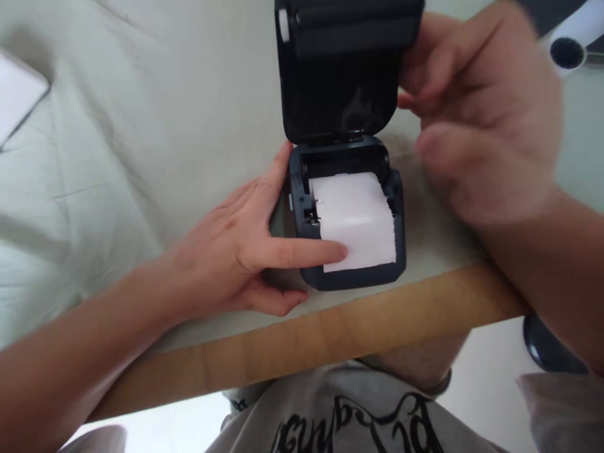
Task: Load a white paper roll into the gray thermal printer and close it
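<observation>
A small dark printer (352,277) sits near the table's front edge with its lid (340,75) swung up and open. White paper (358,220) from the roll inside lies over its front. My left hand (245,251) rests against the printer's left side, fingers spread, with the index finger pressing on the paper's left edge. My right hand (476,113) is blurred beside the raised lid's right edge, its fingers curled and touching the lid.
A pale cloth (117,145) covers the table, whose wooden front edge (330,333) shows bare. A white flat object (16,94) lies at the far left. A white object with a dark round opening (569,47) is at the top right.
</observation>
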`<state>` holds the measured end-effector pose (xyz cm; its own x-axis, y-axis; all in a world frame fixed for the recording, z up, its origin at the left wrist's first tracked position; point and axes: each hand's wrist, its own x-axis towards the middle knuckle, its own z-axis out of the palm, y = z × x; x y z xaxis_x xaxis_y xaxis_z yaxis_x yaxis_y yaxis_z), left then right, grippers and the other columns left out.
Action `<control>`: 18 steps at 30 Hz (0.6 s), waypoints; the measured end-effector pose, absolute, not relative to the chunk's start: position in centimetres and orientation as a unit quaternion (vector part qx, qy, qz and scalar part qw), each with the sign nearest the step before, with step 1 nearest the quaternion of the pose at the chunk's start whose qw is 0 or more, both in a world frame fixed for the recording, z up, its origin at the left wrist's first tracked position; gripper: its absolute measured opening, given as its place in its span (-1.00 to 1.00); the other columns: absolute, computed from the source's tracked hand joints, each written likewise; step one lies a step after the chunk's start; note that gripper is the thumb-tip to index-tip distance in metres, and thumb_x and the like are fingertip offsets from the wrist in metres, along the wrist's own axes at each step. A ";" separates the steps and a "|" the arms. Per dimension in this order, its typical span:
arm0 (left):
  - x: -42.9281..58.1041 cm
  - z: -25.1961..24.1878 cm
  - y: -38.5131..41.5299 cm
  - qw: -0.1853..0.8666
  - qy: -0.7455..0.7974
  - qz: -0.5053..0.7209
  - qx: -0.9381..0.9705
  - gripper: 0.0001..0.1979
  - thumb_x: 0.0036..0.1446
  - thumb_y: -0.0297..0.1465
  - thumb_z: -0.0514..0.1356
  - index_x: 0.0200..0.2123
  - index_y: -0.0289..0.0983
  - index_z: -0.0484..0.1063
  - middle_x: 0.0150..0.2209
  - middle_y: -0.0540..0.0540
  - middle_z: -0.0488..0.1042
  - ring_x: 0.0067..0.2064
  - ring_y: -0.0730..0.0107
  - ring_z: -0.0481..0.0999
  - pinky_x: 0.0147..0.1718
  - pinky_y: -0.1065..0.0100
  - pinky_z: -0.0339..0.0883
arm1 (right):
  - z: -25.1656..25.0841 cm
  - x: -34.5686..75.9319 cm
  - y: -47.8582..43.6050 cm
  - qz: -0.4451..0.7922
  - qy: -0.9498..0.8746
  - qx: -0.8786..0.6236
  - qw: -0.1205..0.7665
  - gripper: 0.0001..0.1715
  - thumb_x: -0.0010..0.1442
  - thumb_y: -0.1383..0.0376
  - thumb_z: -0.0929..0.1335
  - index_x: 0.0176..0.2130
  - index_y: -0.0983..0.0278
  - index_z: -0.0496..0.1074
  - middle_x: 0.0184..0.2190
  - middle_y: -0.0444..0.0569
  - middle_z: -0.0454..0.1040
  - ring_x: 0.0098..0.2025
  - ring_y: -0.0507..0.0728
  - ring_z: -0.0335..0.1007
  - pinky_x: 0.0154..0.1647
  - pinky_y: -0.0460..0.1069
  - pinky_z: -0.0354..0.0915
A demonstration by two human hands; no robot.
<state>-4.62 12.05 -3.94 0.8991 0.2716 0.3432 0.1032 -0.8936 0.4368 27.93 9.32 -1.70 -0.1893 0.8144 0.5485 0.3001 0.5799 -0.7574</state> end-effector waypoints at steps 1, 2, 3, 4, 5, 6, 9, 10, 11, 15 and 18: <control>-4.6 -4.0 12.1 0.206 0.100 0.203 0.952 -0.11 0.21 -0.34 0.60 0.52 0.24 0.42 0.89 -0.02 -0.24 0.71 -0.45 0.38 0.50 -0.22 0.58 | -1.9 27.8 9.5 0.258 -0.713 -0.353 0.548 -0.58 0.34 -0.10 0.51 -0.22 0.10 0.38 -0.08 -0.04 0.59 0.03 0.29 0.58 0.21 0.33 0.62; -4.5 -4.1 12.1 0.204 0.102 0.204 0.952 -0.10 0.19 -0.34 0.60 0.52 0.25 0.43 0.88 -0.04 -0.16 0.69 -0.44 0.41 0.48 -0.21 0.59 | -2.0 27.6 9.5 0.268 -0.693 -0.335 0.579 -0.59 0.35 -0.07 0.52 -0.25 0.11 0.38 -0.18 -0.03 0.56 0.01 0.30 0.59 0.25 0.32 0.62; -4.5 -4.1 12.0 0.203 0.102 0.208 0.951 -0.10 0.18 -0.33 0.60 0.51 0.26 0.43 0.85 -0.05 -0.05 0.67 -0.43 0.44 0.48 -0.21 0.60 | -2.1 27.4 9.3 0.281 -0.673 -0.335 0.596 -0.59 0.35 -0.04 0.54 -0.29 0.12 0.39 -0.24 -0.02 0.52 0.02 0.31 0.62 0.30 0.31 0.61; -4.4 -4.1 12.0 0.206 0.103 0.210 0.950 -0.11 0.18 -0.32 0.59 0.50 0.27 0.43 0.81 -0.07 0.07 0.65 -0.41 0.47 0.47 -0.21 0.60 | -2.1 27.3 8.9 0.289 -0.661 -0.351 0.597 -0.59 0.34 -0.02 0.56 -0.30 0.13 0.41 -0.27 -0.02 0.50 0.05 0.31 0.65 0.35 0.29 0.61; -4.4 -4.1 12.0 0.213 0.106 0.212 0.948 -0.13 0.19 -0.31 0.58 0.50 0.27 0.44 0.76 -0.09 0.16 0.63 -0.40 0.48 0.46 -0.23 0.60 | -2.0 27.2 8.6 0.288 -0.657 -0.370 0.591 -0.60 0.34 -0.02 0.57 -0.30 0.13 0.44 -0.26 -0.02 0.50 0.08 0.32 0.68 0.38 0.28 0.61; -4.4 -4.1 11.9 0.223 0.110 0.212 0.945 -0.15 0.20 -0.31 0.57 0.49 0.28 0.43 0.72 -0.10 0.23 0.61 -0.40 0.50 0.45 -0.25 0.60 | -2.0 27.1 8.2 0.281 -0.664 -0.383 0.577 -0.61 0.37 -0.03 0.57 -0.27 0.14 0.48 -0.22 -0.02 0.54 0.12 0.31 0.70 0.39 0.26 0.62; -4.3 -4.1 11.9 0.244 0.122 0.206 0.940 -0.19 0.23 -0.32 0.55 0.47 0.29 0.44 0.68 -0.12 0.27 0.57 -0.40 0.53 0.43 -0.29 0.60 | -1.7 27.3 7.4 0.275 -0.712 -0.404 0.505 -0.67 0.49 -0.08 0.53 -0.05 0.09 0.56 0.06 -0.07 0.66 0.32 0.25 0.69 0.40 0.20 0.61; -4.3 -4.1 11.9 0.247 0.125 0.200 0.940 -0.19 0.23 -0.31 0.56 0.46 0.30 0.44 0.69 -0.11 0.26 0.58 -0.39 0.52 0.45 -0.31 0.58 | -1.6 27.4 7.3 0.284 -0.726 -0.401 0.481 -0.66 0.51 -0.08 0.52 0.02 0.08 0.55 0.13 -0.08 0.66 0.38 0.23 0.66 0.42 0.18 0.59; -4.3 -4.1 11.9 0.248 0.124 0.197 0.941 -0.20 0.25 -0.30 0.56 0.46 0.31 0.44 0.70 -0.10 0.25 0.59 -0.39 0.51 0.47 -0.32 0.57 | -1.5 27.5 7.3 0.294 -0.740 -0.396 0.457 -0.65 0.51 -0.06 0.53 0.06 0.08 0.54 0.18 -0.09 0.65 0.40 0.21 0.64 0.43 0.17 0.58; -4.3 -3.9 12.0 0.250 0.097 0.222 0.937 -0.13 0.48 -0.04 0.41 0.70 0.27 0.15 0.74 -0.20 0.20 0.66 -0.41 0.41 0.49 -0.39 0.55 | -1.4 28.1 7.6 0.308 -0.781 -0.380 0.387 -0.58 0.54 -0.07 0.51 0.20 0.06 0.53 0.19 -0.14 0.62 0.27 0.16 0.64 0.32 0.16 0.62; -4.6 -3.6 12.2 0.249 0.111 0.202 0.941 -0.06 0.60 0.05 0.27 0.82 0.13 -0.10 0.79 -0.26 0.11 0.75 -0.39 0.30 0.54 -0.34 0.54 | -1.4 28.3 7.8 0.316 -0.784 -0.380 0.375 -0.57 0.55 -0.08 0.49 0.24 0.04 0.54 0.17 -0.15 0.60 0.25 0.16 0.64 0.26 0.14 0.65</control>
